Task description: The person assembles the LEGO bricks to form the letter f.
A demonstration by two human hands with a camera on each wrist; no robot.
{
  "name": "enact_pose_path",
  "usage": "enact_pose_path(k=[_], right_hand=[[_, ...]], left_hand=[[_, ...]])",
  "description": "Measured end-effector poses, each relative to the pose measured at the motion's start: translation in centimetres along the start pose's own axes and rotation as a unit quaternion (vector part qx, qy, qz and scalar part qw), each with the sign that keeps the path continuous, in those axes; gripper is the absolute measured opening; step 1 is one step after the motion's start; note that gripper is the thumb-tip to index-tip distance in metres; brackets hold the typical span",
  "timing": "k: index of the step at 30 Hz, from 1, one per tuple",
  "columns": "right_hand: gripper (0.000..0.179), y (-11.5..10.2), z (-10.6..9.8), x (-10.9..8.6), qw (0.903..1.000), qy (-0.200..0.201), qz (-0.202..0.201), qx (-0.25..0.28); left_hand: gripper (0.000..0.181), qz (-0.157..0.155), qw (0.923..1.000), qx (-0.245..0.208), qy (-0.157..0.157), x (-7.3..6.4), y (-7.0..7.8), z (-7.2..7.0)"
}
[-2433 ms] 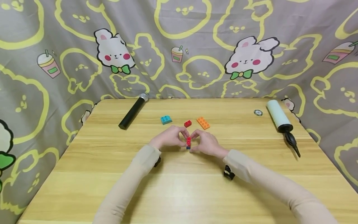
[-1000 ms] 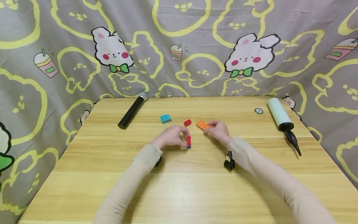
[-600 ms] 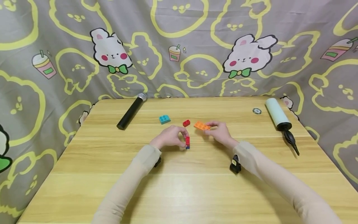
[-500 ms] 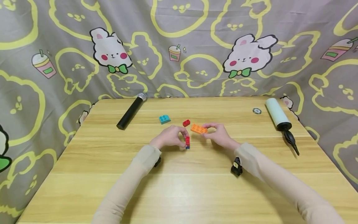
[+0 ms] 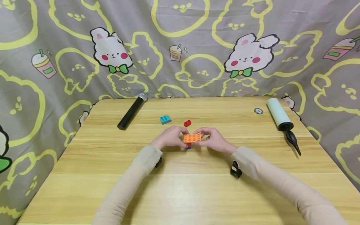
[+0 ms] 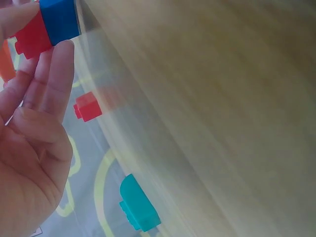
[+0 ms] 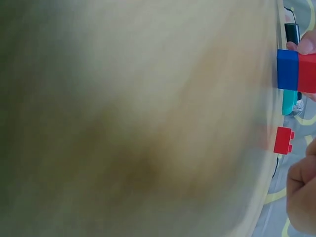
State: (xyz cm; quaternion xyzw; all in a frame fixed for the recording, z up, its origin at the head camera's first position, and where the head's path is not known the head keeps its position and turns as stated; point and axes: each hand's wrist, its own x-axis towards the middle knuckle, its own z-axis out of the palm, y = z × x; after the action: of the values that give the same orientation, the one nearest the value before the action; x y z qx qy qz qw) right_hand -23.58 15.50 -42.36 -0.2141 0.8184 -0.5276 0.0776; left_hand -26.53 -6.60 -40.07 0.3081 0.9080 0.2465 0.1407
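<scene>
My right grip (image 5: 211,138) pinches the orange brick (image 5: 192,138) over the red-and-blue stack (image 6: 49,25); I can't tell from here if they touch. My left grip (image 5: 171,137) pinches the stack on the surface (image 5: 180,187).

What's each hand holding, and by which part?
Left hand: the red-and-blue stack, pinched from opposite sides. Right hand: the orange brick, held by the end nearest that hand.
</scene>
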Motion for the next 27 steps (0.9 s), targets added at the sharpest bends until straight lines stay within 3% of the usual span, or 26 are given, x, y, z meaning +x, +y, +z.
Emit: enact_pose_path(k=[27], right_hand=[[0.035,0.57,0.70,0.37,0.9997,0.003,0.014,0.017]], left_hand=[[0.036,0.001,1.0000,-0.008,-0.002,-0.05,-0.22,0.03]])
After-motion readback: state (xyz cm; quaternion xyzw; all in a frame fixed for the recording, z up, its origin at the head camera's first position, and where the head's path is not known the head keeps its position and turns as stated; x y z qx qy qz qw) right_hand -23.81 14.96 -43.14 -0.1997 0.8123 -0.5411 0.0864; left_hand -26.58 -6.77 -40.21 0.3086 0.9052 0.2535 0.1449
